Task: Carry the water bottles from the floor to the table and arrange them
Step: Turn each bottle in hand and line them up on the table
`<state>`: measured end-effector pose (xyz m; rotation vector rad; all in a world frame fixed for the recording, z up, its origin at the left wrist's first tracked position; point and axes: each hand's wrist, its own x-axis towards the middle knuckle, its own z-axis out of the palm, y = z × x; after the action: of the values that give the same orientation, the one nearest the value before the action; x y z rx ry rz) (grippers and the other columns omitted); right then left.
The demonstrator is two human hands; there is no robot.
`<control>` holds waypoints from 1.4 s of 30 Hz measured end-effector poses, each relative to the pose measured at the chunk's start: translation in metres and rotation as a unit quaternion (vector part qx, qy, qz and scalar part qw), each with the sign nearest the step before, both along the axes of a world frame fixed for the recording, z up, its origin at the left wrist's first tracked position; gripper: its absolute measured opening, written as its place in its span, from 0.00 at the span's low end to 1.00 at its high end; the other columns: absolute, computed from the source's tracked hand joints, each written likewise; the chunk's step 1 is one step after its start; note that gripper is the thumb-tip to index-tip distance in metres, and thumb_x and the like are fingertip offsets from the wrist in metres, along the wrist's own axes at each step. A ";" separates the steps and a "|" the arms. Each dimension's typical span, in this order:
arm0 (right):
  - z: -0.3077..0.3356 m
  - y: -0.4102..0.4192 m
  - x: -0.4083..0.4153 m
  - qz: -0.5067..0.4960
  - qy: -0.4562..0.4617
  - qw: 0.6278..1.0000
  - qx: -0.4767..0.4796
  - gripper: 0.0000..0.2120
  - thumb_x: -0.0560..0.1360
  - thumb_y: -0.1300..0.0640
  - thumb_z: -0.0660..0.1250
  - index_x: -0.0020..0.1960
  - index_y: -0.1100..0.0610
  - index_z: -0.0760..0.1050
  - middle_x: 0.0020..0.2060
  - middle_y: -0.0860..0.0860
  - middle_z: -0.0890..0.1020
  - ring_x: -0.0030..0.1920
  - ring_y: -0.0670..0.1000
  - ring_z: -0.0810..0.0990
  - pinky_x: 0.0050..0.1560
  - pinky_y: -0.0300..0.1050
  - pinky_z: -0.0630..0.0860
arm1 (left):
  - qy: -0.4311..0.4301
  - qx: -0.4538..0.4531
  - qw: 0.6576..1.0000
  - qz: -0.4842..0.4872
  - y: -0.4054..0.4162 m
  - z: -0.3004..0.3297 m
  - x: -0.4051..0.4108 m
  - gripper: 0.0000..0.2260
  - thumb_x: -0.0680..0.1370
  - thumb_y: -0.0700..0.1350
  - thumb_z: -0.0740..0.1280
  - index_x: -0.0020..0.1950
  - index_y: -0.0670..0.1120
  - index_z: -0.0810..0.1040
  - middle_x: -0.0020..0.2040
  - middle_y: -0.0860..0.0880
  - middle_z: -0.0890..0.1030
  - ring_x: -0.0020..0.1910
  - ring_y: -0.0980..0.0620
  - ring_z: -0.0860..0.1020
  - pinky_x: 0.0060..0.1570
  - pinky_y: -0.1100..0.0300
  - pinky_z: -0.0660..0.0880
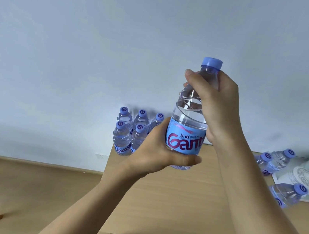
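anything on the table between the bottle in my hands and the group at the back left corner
Nothing visible. The held bottle, gripped by the left hand and right hand, hangs just right of the grouped bottles; the table beside them looks bare.

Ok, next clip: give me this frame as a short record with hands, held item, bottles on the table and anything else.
held item: water bottle, upright, cap on, above the table
left hand: grips the bottle's lower part, at the label
right hand: grips its shoulder, below the cap
far left corner: cluster of bottles, five visible, upright
right side: three bottles, next to white patterned item
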<state>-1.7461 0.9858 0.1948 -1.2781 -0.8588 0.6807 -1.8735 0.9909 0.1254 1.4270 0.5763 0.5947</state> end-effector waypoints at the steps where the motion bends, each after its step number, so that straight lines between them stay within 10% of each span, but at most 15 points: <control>1: 0.001 -0.001 0.001 0.011 0.000 1.000 -0.002 0.10 0.74 0.55 0.74 0.46 0.61 0.75 0.35 0.55 0.80 0.33 0.51 0.81 0.32 0.41 0.77 | 0.001 -0.002 1.000 0.000 0.000 0.000 -0.001 0.23 0.67 0.32 0.78 0.58 0.39 0.73 0.39 0.47 0.83 0.34 0.53 0.81 0.33 0.63 0.76; 7: 0.004 -0.005 0.021 0.200 0.064 0.978 -0.008 0.14 0.75 0.51 0.68 0.55 0.58 0.75 0.52 0.60 0.81 0.53 0.62 0.82 0.56 0.60 0.78 | -0.042 -0.027 0.996 -0.072 0.011 0.005 -0.015 0.15 0.66 0.37 0.75 0.49 0.38 0.76 0.40 0.42 0.80 0.38 0.44 0.77 0.39 0.53 0.73; 13: 0.001 0.000 0.012 0.186 0.098 0.978 0.011 0.11 0.70 0.52 0.71 0.50 0.56 0.77 0.42 0.55 0.84 0.46 0.60 0.85 0.49 0.58 0.81 | -0.043 -0.022 0.994 -0.098 0.012 0.002 -0.015 0.15 0.65 0.41 0.76 0.50 0.45 0.79 0.48 0.42 0.82 0.48 0.43 0.80 0.52 0.35 0.76; 20: -0.005 0.000 0.003 0.088 0.083 0.992 0.031 0.04 0.73 0.60 0.70 0.39 0.55 0.78 0.35 0.56 0.82 0.38 0.59 0.82 0.37 0.49 0.80 | -0.017 -0.006 0.997 -0.078 0.010 -0.001 -0.013 0.17 0.65 0.42 0.77 0.51 0.43 0.77 0.46 0.32 0.80 0.43 0.41 0.78 0.45 0.41 0.74; 42: -0.045 -0.012 0.042 0.189 -0.061 0.969 -0.147 0.13 0.79 0.53 0.67 0.58 0.60 0.78 0.53 0.59 0.83 0.54 0.54 0.84 0.55 0.47 0.79 | 0.040 -0.027 0.999 0.016 0.006 -0.064 -0.002 0.25 0.66 0.34 0.78 0.57 0.42 0.69 0.37 0.47 0.80 0.32 0.48 0.76 0.30 0.60 0.74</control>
<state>-1.7044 0.9742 0.1500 -1.4453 -1.1495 1.0707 -1.8757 0.9972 0.0615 1.3977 0.6739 0.5452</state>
